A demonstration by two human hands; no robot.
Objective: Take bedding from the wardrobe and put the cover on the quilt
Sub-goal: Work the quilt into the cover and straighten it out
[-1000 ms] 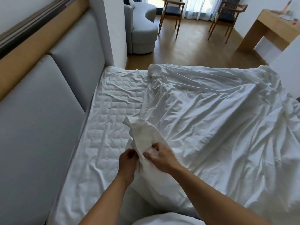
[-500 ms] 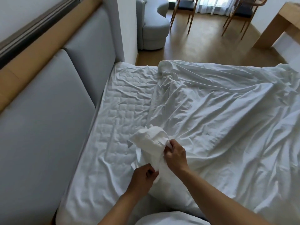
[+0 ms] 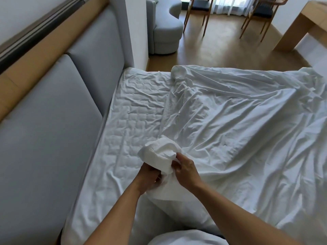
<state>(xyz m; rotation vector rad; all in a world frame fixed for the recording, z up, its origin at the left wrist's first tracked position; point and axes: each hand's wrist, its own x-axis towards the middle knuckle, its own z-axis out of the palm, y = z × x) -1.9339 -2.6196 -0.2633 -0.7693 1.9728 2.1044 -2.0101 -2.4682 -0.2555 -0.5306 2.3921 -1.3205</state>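
beside the grey headboard, left hand and right hand grip the cover at its bunched corner, armchair beyond.

The left hand rose under the cover corner.

Left hand fingers buried in bunched cover corner (quilt inside? cannot tell); cover cut by right edge.
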